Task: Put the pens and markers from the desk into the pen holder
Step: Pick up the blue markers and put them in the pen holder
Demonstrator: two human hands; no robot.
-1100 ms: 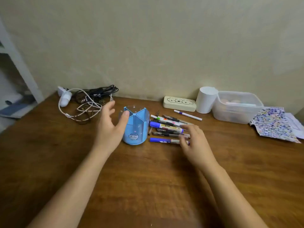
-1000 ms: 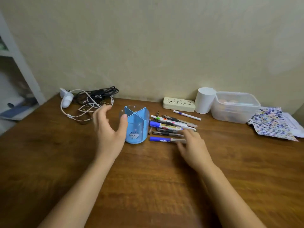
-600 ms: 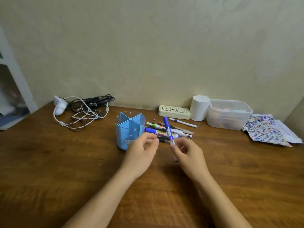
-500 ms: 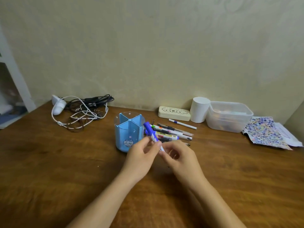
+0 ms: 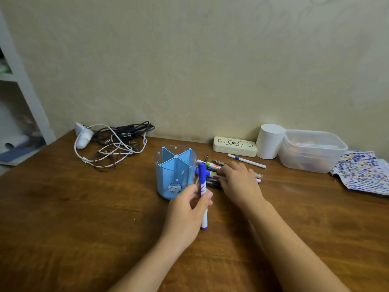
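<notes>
A blue pen holder (image 5: 175, 175) with several compartments stands mid-desk, nothing in it. My left hand (image 5: 187, 209) grips a blue marker (image 5: 202, 182) nearly upright, just right of the holder's front. My right hand (image 5: 240, 182) lies over a pile of pens and markers (image 5: 212, 168) to the right of the holder, fingertips touching them; whether it has hold of one I cannot tell. A white pen with a blue band (image 5: 246, 161) lies apart, behind the pile.
Tangled cables and a white charger (image 5: 109, 144) sit at the back left. A cream case (image 5: 234, 146), a white cup (image 5: 269, 141), a clear plastic box (image 5: 311, 150) and a patterned booklet (image 5: 362, 171) line the back right. A white shelf (image 5: 19, 81) stands left.
The blue marker passed from my right hand to my left, which now holds it upright by the holder. My right hand went back onto the pile.
</notes>
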